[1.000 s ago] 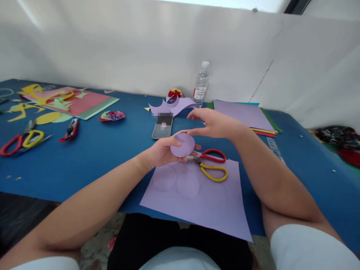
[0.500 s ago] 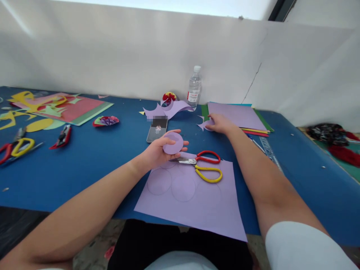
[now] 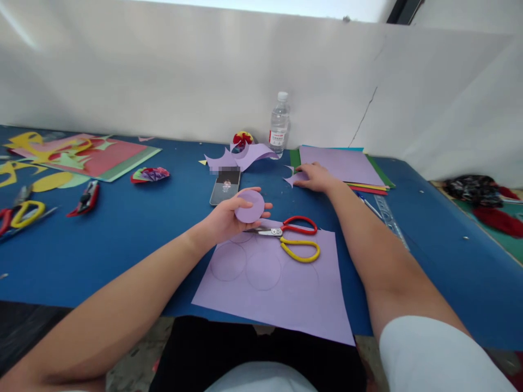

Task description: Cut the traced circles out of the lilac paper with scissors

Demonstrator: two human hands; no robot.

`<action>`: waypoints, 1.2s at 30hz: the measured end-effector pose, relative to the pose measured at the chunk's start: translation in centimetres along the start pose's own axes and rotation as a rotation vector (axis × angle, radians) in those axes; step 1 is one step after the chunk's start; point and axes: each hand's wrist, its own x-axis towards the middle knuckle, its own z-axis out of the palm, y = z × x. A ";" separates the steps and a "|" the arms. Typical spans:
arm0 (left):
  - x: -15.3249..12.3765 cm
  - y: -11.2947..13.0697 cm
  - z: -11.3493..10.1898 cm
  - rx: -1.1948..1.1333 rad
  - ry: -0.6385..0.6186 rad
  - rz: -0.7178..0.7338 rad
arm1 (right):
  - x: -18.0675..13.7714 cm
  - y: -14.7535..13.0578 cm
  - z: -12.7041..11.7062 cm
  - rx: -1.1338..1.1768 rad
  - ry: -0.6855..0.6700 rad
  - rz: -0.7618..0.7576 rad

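Note:
My left hand [image 3: 229,218] holds a cut-out purple paper circle [image 3: 250,206] just above the table, fingers curled round it. Below it lies a purple paper sheet [image 3: 286,294] with several circles drawn on it, overhanging the table's near edge. Red-and-yellow scissors [image 3: 296,239] rest on that sheet, right of my left hand. My right hand [image 3: 316,177] reaches far forward and lies flat on a small purple paper scrap [image 3: 295,178] beside a stack of coloured paper [image 3: 343,166].
A phone [image 3: 224,185], curled purple offcuts [image 3: 241,158], a paper flower [image 3: 242,139] and a water bottle [image 3: 279,124] stand at the back. At left lie a folded paper fan [image 3: 150,174], a cutter [image 3: 84,198], another pair of scissors [image 3: 20,215] and coloured cut-outs [image 3: 81,155]. A ruler [image 3: 388,215] lies at right.
My right hand left the circle and reached forward-right onto the purple scrap by the paper stack. My left hand kept hold of the circle and barely moved.

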 end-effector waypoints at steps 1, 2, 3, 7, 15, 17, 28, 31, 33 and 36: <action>0.0 0.0 0.0 0.003 -0.012 0.003 | 0.0 0.0 0.1 0.006 0.007 -0.002; 0.0 -0.1 -0.1 0.005 -0.022 0.007 | 0.0 0.0 0.1 0.013 0.016 -0.001; 0.0 -0.1 -0.2 0.007 -0.027 0.009 | 0.0 0.0 0.2 0.022 0.024 0.006; 0.1 -0.3 -0.3 0.016 -0.022 0.010 | 0.1 -0.3 0.3 0.077 0.049 0.033; -0.1 0.0 0.1 -0.018 0.060 0.000 | -0.3 -2.8 -2.6 0.232 0.157 0.054; 0.0 0.0 0.2 -0.041 0.080 0.011 | -0.9 -5.2 -3.7 0.466 0.162 -0.035; 0.8 -0.6 -0.6 -0.173 -0.070 -0.038 | -4.8 -17.4 -1.5 0.506 0.102 -0.478; 0.9 -0.5 -1.0 -0.164 -0.075 -0.066 | -4.5 -16.9 -1.2 0.383 0.097 -0.448; 0.9 -0.4 -1.1 -0.149 -0.088 -0.057 | -4.4 -16.5 -1.5 0.377 0.094 -0.423; 0.9 -0.3 -1.2 -0.163 -0.080 -0.024 | -4.7 -16.4 -2.1 0.469 0.068 -0.399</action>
